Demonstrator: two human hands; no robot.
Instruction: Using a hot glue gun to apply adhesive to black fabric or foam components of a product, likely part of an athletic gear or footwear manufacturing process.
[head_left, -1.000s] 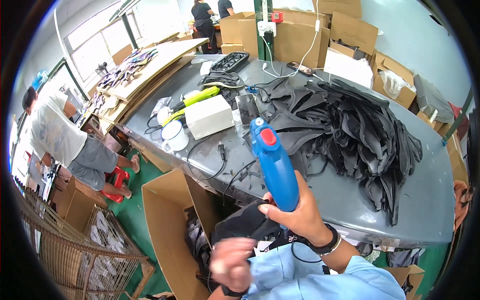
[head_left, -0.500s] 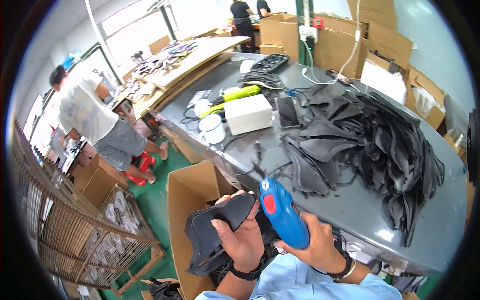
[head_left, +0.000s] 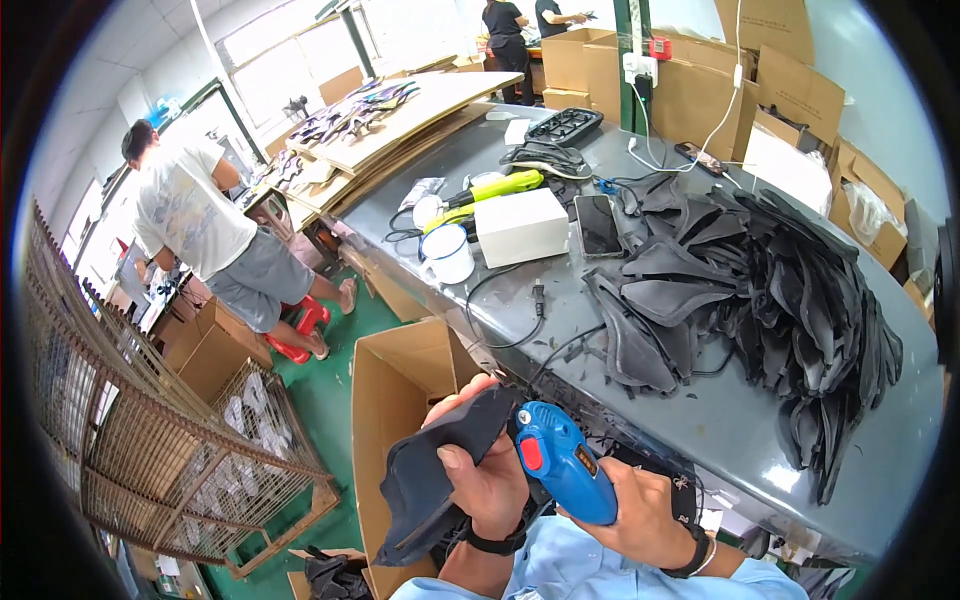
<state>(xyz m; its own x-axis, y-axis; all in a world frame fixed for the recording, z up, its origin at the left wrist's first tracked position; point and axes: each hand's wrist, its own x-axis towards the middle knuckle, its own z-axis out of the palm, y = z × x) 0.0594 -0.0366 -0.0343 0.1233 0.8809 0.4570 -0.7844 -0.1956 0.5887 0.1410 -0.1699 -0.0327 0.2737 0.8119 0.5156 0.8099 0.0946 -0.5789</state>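
So the left hand (head_left: pixel 490 485) was a low blur a second ago, and now it's up with a black pad (head_left: pixel 430 490), with the blue power tool (head_left: pixel 570 470) brought in close to the pad's right end. Can't tell if they touch. Pad's over the open cardboard box (head_left: pixel 385 400), left fingers and thumb pinched on it; right hand (head_left: pixel 640 515) is wrapped round the tool's body. I'd guess the pad is light, bendy foam, not slippery or fragile, so pinch the broad middle and keep fingers off the tool end. Tool's probably heavier and stiff; grab the barrel. Writing: tiny marks on the tool's dark panel and upper-right cardboard (head_left: pixel 795 85), too small for me to read.
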